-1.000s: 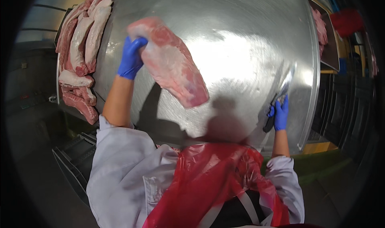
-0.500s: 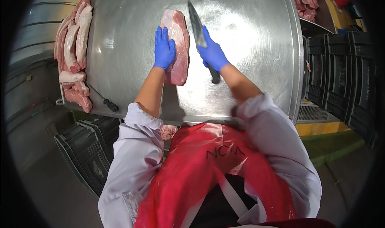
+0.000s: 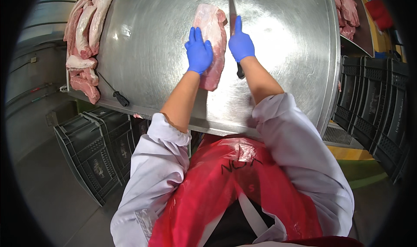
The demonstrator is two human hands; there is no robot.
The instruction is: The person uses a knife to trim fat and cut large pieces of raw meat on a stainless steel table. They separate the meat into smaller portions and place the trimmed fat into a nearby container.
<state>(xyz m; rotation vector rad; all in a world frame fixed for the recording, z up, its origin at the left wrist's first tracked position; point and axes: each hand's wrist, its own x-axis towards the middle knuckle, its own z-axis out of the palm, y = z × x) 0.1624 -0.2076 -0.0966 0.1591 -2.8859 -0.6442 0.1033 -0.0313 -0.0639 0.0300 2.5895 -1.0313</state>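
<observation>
A long slab of raw pork loin (image 3: pixel 214 34) lies lengthwise on the steel table (image 3: pixel 152 51), pale fat on its upper face. My left hand (image 3: pixel 199 55), in a blue glove, rests flat on its left side with the fingers stretched. To the right of the meat, my right hand (image 3: pixel 241 45), gloved the same way, is closed round the black handle of a knife (image 3: pixel 233 10). Its long blade points away from me beside the loin's right edge, with a narrow gap showing between. My right forefinger extends along the top of the knife.
Several strips of raw meat (image 3: pixel 84 34) are piled along the table's left edge. Near them lies a thin rod with a black handle (image 3: pixel 121 100). More meat (image 3: pixel 346 10) fills a metal bin at far right. Dark crates (image 3: pixel 93 155) stand at lower left and others (image 3: pixel 369 99) at right.
The knife has turned from leaning left with its flat showing to pointing nearly straight away, its blade more edge-on. My right forefinger has stretched forward. The whole view has shifted slightly.
</observation>
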